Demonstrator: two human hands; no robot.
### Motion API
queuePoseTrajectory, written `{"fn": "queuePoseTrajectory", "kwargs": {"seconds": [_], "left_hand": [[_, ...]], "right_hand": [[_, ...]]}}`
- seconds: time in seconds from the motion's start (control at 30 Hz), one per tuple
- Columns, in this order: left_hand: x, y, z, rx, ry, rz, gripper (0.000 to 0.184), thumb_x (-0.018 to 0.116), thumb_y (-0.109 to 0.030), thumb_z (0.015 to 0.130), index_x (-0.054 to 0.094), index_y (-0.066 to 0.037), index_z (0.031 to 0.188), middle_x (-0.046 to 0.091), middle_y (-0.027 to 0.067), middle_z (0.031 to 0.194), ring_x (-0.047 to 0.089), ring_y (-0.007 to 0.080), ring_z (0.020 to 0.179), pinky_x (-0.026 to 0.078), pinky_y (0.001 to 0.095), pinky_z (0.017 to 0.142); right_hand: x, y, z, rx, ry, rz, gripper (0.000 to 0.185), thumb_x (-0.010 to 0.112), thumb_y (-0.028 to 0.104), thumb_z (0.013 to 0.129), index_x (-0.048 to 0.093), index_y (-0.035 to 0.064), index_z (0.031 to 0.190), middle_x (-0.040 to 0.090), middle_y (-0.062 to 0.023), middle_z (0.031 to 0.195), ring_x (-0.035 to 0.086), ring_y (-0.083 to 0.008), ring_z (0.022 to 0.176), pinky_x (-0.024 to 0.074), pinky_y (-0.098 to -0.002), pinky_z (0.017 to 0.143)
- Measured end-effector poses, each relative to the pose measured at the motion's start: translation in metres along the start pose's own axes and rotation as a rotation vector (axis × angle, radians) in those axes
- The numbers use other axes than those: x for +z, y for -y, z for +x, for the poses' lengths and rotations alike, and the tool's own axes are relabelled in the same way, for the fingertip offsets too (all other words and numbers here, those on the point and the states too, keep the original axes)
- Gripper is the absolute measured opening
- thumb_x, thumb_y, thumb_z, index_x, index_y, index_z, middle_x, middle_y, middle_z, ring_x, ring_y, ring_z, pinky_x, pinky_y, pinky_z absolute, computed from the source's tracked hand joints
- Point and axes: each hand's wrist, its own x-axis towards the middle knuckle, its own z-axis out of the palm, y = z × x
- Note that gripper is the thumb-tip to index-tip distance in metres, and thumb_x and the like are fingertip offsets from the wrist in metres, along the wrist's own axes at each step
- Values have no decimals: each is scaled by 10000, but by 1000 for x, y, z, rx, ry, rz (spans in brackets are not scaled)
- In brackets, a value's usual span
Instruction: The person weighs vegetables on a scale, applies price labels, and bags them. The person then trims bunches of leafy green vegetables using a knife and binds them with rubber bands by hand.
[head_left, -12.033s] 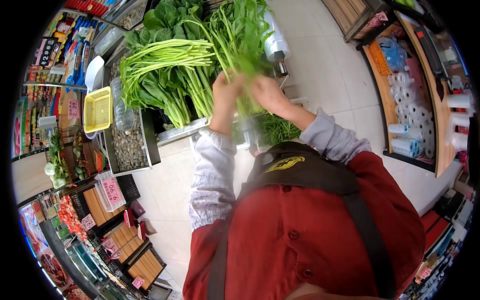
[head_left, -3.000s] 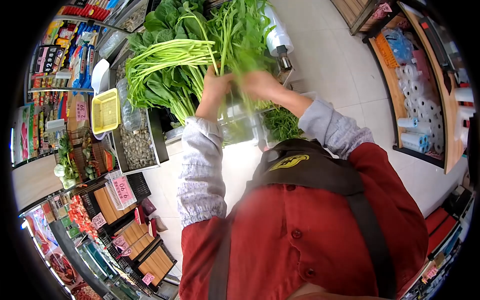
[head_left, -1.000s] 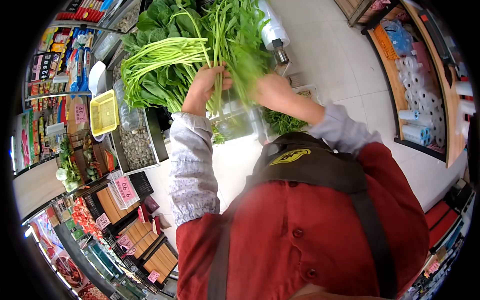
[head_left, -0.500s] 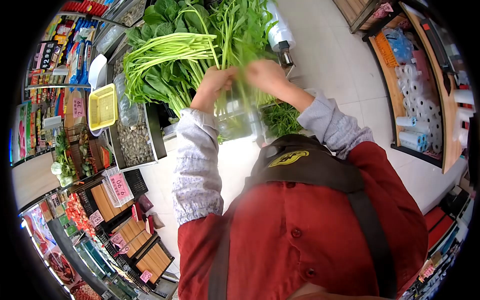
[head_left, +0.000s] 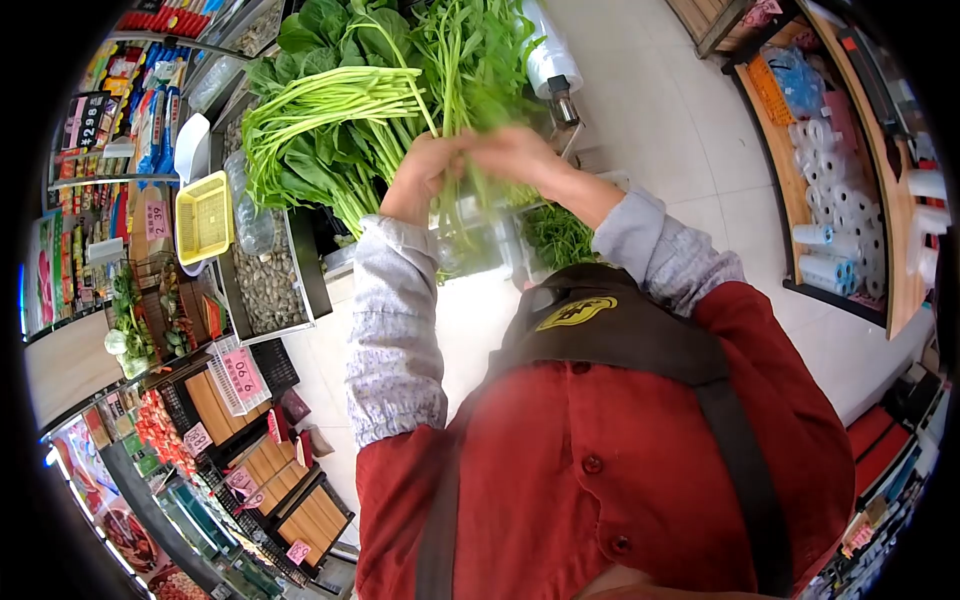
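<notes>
Partway along, it seems: fingers of the left hand [head_left: 428,163] close around stalks [head_left: 446,212] below and left of the roll [head_left: 546,52]; the blurred right hand [head_left: 517,158]'s state I cannot tell. Greens [head_left: 335,95] left of the roll lie unheld.

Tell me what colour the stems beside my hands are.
The stems are light green, clearest in the head view.

I see a grocery shop over my remote feed: pink price tags [head_left: 241,373] carry printed figures, bright packets [head_left: 151,130] stand in rows, and leafy greens [head_left: 385,95] lie heaped near a metal tray [head_left: 303,268] of shellfish [head_left: 268,290].
</notes>
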Motion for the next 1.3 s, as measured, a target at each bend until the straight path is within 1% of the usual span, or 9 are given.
{"fn": "queuePoseTrajectory", "kwargs": {"seconds": [0.07,0.13,0.43,0.53,0.6,0.83,0.93,1.03,1.3], "left_hand": [[-5,-1,1,-20,26,-44,151,665,-109,815,634,-15,929,613,32,688,516,100,478,403,216,414],[-10,-7,-2,-6,2,-34,148,660,-99,814,627,-35,944,616,26,718,528,103,506,418,211,427],[-22,-5,2,15,38,-42,142,658,-95,825,608,-34,942,621,51,742,572,136,558,477,258,461],[-10,-9,-9,5,-67,-45,120,650,-92,832,592,-28,916,610,61,733,596,161,564,529,305,498],[-10,-8,-8,30,-79,-18,114,641,-97,840,577,-31,907,604,66,742,608,185,552,554,329,516],[-13,-9,-10,4,-42,5,146,636,-110,849,562,-32,949,602,67,763,603,191,526,558,309,510],[-10,-11,-15,-7,-27,-6,151,624,-114,860,559,-32,969,606,73,769,611,185,559,565,312,537],[-9,-11,-14,-4,-61,25,153,611,-122,872,559,-32,985,611,80,784,624,185,611,568,310,558],[-8,6,7,52,-65,81,115,565,-90,885,552,-19,975,618,91,820,635,190,647,570,315,571]], "right_hand": [[2,4,-6,36,27,29,286,623,293,862,641,28,968,630,-40,868,593,-114,755,481,-261,640],[5,9,-16,69,102,128,169,652,204,840,643,42,887,650,-5,774,549,-55,594,422,-194,477],[18,2,-23,1,228,-112,138,612,121,849,624,0,915,632,-22,757,589,-81,637,473,-211,501],[21,-10,-10,-62,96,-17,178,633,146,833,618,9,946,630,-34,737,593,-122,631,480,-258,534],[25,-9,3,-510,-302,-339,251,665,194,799,610,25,977,633,-62,737,597,-183,636,478,-309,596],[24,1,8,-574,-340,-625,225,680,213,749,624,25,858,617,-119,863,600,-261,853,457,-350,757],[24,-1,15,-523,-301,-570,166,678,234,741,654,88,816,654,-85,793,621,-258,753,486,-357,687],[24,6,15,-323,-162,-325,172,652,199,741,628,35,785,628,-131,781,611,-281,756,469,-356,700],[19,11,23,-205,-239,-550,203,616,224,759,654,27,788,638,-117,695,624,-244,664,478,-362,632]]}}
